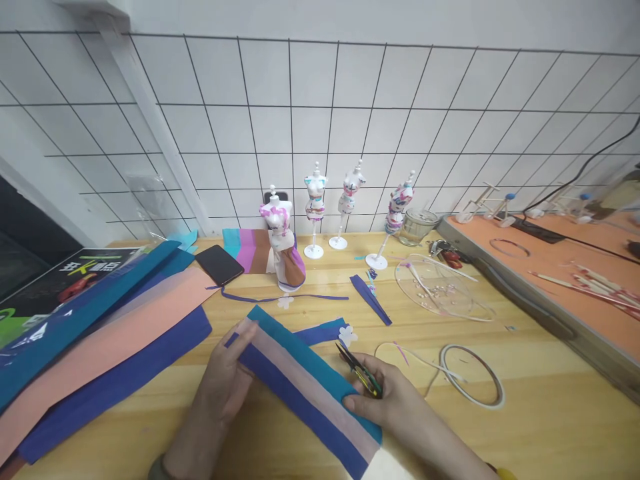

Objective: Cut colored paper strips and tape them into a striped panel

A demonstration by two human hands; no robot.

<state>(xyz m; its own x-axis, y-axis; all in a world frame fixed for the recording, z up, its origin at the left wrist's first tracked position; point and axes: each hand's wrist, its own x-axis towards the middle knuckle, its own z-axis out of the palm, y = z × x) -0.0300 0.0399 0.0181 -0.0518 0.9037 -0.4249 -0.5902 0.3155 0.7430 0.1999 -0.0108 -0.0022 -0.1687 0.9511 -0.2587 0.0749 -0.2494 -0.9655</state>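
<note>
A long strip with teal, mauve and dark blue bands (306,381) slants across the front of the table; it looks like crepe paper or thin cloth. My left hand (227,370) pinches its upper left end between thumb and fingers. Small dark-bladed scissors (363,373) with yellow-green on the handles lie in my right hand (395,393), blades pointing up and left. The right thumb also presses on the strip's teal edge near its lower end. Just behind the strip are a blue and teal scrap (323,332) and a white flower-shaped piece (347,335).
Several small white mannequins (315,193) stand along the tiled wall. Coloured sheets (115,347) and a phone (219,265) lie left. Toward the right are a folded blue piece (370,300), a round clear dish with beads (435,287), a tape roll (500,393) and a glass jar (417,225).
</note>
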